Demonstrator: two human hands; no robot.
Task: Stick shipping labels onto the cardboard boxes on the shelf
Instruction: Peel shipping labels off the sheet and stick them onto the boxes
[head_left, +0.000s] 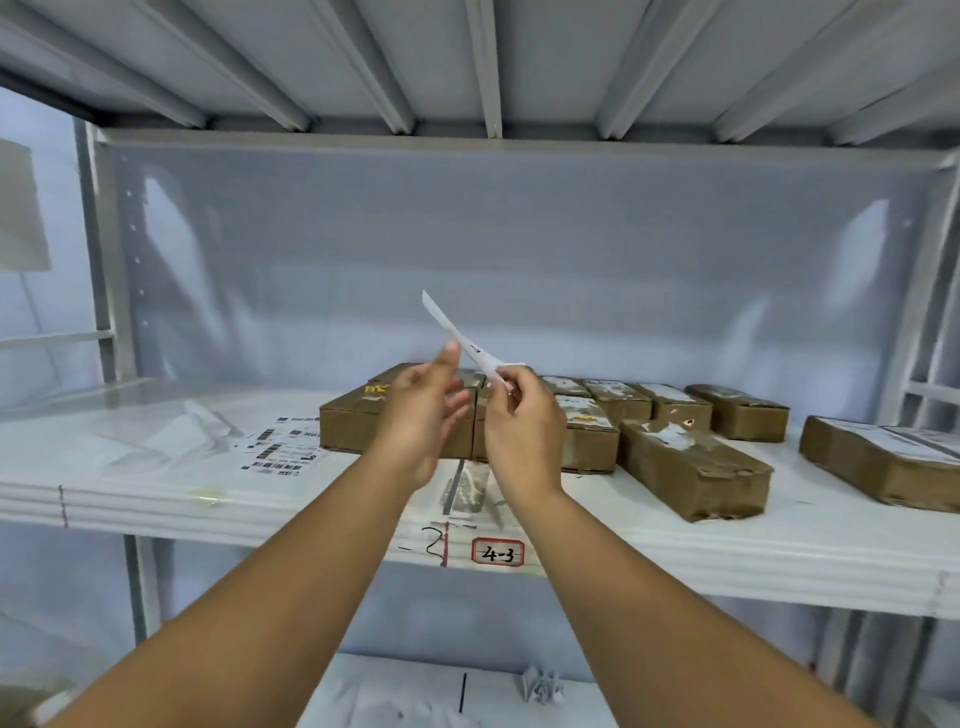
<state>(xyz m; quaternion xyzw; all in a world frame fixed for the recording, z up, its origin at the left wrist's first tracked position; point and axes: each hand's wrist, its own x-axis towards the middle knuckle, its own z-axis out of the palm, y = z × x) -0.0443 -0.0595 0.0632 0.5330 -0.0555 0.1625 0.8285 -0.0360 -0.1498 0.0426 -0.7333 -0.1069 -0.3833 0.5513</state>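
Note:
A white shipping label (457, 332) stands edge-on in the air above the shelf. My right hand (519, 426) pinches its lower end. My left hand (426, 410) is beside it with fingers straight, the fingertips touching the label's middle. Behind both hands lies a brown cardboard box (353, 426), partly hidden by them. More cardboard boxes sit to the right: a long one (691, 467), a row at the back (670, 405) with white labels on top, and one at the far right (883, 462).
Printed label sheets (283, 449) and crumpled backing paper (171, 441) lie on the white shelf (727, 561) to the left. A tag reading 4-3 (497, 552) is on the shelf's front edge. The lower shelf holds crumpled paper (540, 686).

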